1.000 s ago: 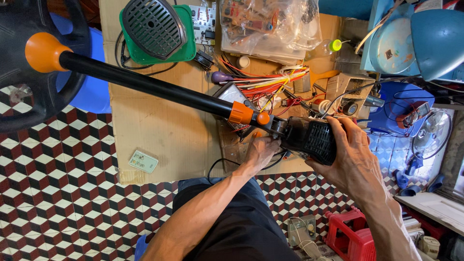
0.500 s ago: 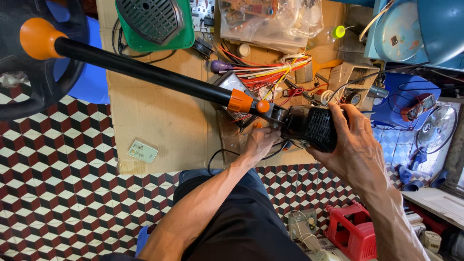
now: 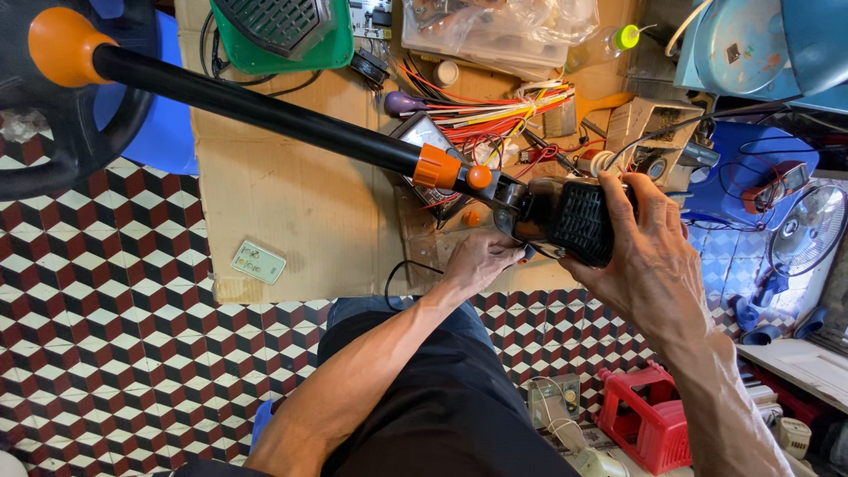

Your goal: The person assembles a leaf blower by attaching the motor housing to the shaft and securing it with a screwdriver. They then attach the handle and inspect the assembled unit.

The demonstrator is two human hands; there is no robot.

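A stand fan's long black pole [image 3: 256, 110] with orange collars runs from a black round base [image 3: 62, 132] at upper left to a black vented motor housing [image 3: 574, 221] at centre right. My right hand [image 3: 645, 256] grips that housing from the right. My left hand [image 3: 481, 261] is under the pole's joint, fingers curled against the housing's lower left side. A bundle of red, yellow and white wires [image 3: 495, 110] lies just behind the joint, beside a grey multimeter [image 3: 424, 137] partly hidden by the pole.
A cardboard sheet [image 3: 291, 203] covers the checkered tile floor. On it lie a small pale remote [image 3: 259, 262] and a green fan body [image 3: 283, 31]. Blue fan parts [image 3: 760, 53] crowd the right. A red crate [image 3: 649, 420] sits near my knee.
The view has shifted slightly, so the fan sits a bit lower and further right in frame. Both hands keep the same hold on the motor housing.
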